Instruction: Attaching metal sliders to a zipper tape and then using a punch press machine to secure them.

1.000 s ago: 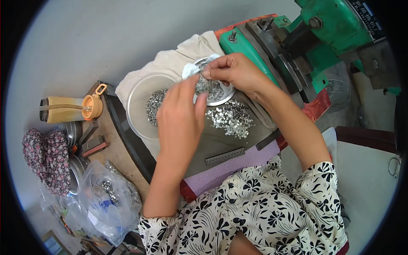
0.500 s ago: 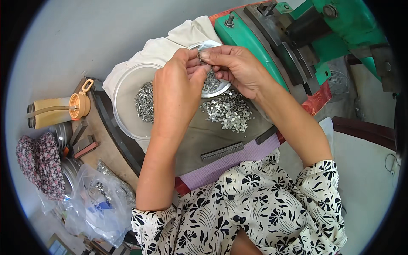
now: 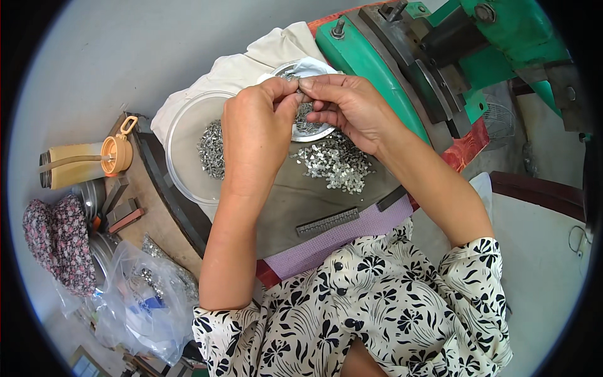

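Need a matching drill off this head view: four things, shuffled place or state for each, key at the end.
Things
1. Loose pile of flat silvery metal chips
2. Clear, round, plastic-looking tray
3. Green metal machine
4. Dark, pink-flowered cloth bundle

Places or states
A. Far left of the view, above a clear plastic bag
B. Partly hidden behind the left hand, holding small silvery parts
C. Upper right of the view
D. Near mid-picture, just below the right hand

Pairs: 1-D, 2-B, 3-C, 4-A

Flat chips [image 3: 342, 168]: shiny metal; basin [image 3: 187, 138]: clear, smooth plastic; pale cloth [image 3: 227, 74]: matt, creased.
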`<action>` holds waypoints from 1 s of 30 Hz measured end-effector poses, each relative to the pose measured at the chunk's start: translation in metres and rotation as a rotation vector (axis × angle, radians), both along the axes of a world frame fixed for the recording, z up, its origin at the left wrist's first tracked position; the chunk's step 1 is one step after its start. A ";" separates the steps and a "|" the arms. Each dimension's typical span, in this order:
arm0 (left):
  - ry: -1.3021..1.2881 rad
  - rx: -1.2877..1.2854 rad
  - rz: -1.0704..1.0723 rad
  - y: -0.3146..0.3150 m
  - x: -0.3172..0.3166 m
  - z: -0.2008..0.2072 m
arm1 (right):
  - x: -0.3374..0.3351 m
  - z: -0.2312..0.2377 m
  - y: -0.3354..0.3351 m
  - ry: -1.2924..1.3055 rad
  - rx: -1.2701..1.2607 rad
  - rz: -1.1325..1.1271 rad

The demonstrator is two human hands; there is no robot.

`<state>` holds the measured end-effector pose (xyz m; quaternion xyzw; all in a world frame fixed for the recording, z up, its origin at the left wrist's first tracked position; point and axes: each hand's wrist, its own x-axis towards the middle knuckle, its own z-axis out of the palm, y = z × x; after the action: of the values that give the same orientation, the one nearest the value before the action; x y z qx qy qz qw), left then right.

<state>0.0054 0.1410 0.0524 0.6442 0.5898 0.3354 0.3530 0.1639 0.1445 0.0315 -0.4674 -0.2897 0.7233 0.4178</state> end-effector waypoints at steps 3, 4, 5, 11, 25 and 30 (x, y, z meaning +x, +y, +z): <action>-0.009 0.041 0.002 0.000 0.000 -0.004 | -0.002 0.002 -0.004 -0.050 0.015 -0.040; -0.009 0.040 0.000 0.000 0.000 -0.003 | -0.003 0.003 -0.006 -0.050 0.014 -0.041; -0.003 0.044 -0.007 0.000 0.001 -0.002 | -0.004 0.004 -0.007 -0.072 0.026 -0.049; 0.092 0.089 -0.020 -0.002 0.002 0.004 | -0.005 0.002 -0.011 -0.154 0.082 -0.015; -0.086 0.033 0.030 -0.011 0.000 0.004 | -0.005 0.012 -0.030 -0.132 0.194 -0.015; -0.523 -0.076 -0.030 -0.014 0.000 0.009 | -0.002 0.007 -0.027 0.142 0.094 -0.084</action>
<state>0.0053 0.1271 0.0618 0.5307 0.4809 0.4628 0.5225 0.1620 0.1172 0.0381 -0.4066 -0.2731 0.7220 0.4887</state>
